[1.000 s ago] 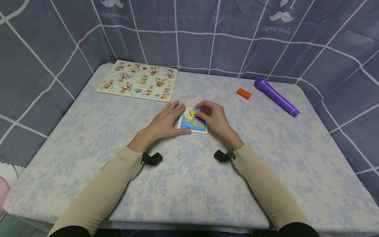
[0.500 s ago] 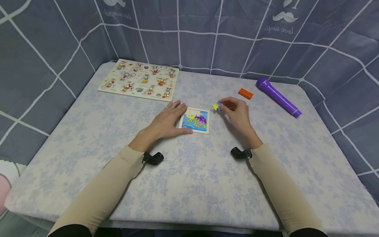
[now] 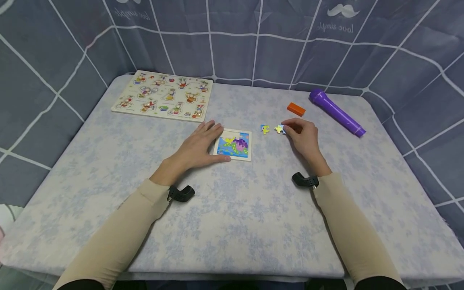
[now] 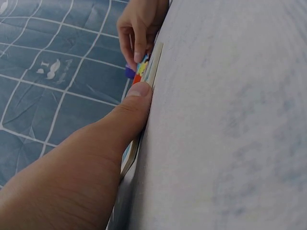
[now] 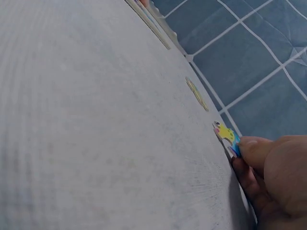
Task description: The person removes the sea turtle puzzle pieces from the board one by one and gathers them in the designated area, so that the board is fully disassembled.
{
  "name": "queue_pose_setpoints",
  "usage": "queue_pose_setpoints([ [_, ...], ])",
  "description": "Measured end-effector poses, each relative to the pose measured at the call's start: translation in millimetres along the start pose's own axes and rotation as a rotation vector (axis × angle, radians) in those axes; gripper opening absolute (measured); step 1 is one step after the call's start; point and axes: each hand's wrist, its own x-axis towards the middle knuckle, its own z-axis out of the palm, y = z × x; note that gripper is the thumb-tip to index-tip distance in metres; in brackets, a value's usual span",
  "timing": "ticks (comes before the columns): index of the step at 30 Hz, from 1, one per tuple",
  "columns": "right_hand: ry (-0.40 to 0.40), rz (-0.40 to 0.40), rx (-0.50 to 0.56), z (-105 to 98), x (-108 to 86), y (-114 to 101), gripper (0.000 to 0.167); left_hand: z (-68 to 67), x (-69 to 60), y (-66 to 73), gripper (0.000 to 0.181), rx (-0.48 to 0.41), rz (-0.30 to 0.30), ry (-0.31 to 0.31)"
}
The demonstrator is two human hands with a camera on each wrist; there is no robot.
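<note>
My left hand (image 3: 197, 146) lies flat with fingers spread, along the left side of a small framed jigsaw puzzle (image 3: 235, 147). Its thumb (image 4: 139, 91) rests at the puzzle's near edge. The puzzle shows a pink, purple and green figure on blue, with bare pale wood at its upper left. To the right, my right hand (image 3: 304, 137) pinches a yellow and blue jigsaw piece (image 5: 227, 134) between thumb and fingers, just at the tabletop. A second jigsaw piece (image 3: 265, 129), yellow and blue, lies on the cloth between the puzzle and that hand.
A large wooden picture board (image 3: 163, 96) lies at the back left. Behind my right hand is an orange block (image 3: 296, 109), with a purple toy microphone (image 3: 337, 112) beyond it to the right. Grey checked curtain (image 3: 235, 52) encloses the table's back and sides.
My right hand has left the puzzle and moved right with a jigsaw piece. A separate piece now shows on the cloth. My left hand keeps its place at the puzzle.
</note>
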Motion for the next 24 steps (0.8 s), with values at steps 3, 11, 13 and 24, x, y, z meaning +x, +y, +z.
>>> queue_pose_setpoints([
  [3, -0.004, -0.034, -0.019, 1.4, 1.1, -0.8, 0.024, -1.2, -0.7, -0.9, 0.106, 0.001, -0.003, 0.007],
  [11, -0.053, -0.103, -0.059, 1.7, -3.4, 0.3, 0.030, -0.8, -0.3, -0.5, 0.106, 0.006, 0.007, 0.007],
  [13, -0.066, -0.122, -0.065, 2.2, -4.2, 0.5, 0.029, -0.5, -0.3, -0.2, 0.106, 0.008, 0.004, 0.003],
  [24, -0.085, -0.146, -0.042, 3.7, -5.1, 0.6, 0.027, -1.2, -0.8, 0.9, 0.106, -0.002, -0.009, -0.003],
])
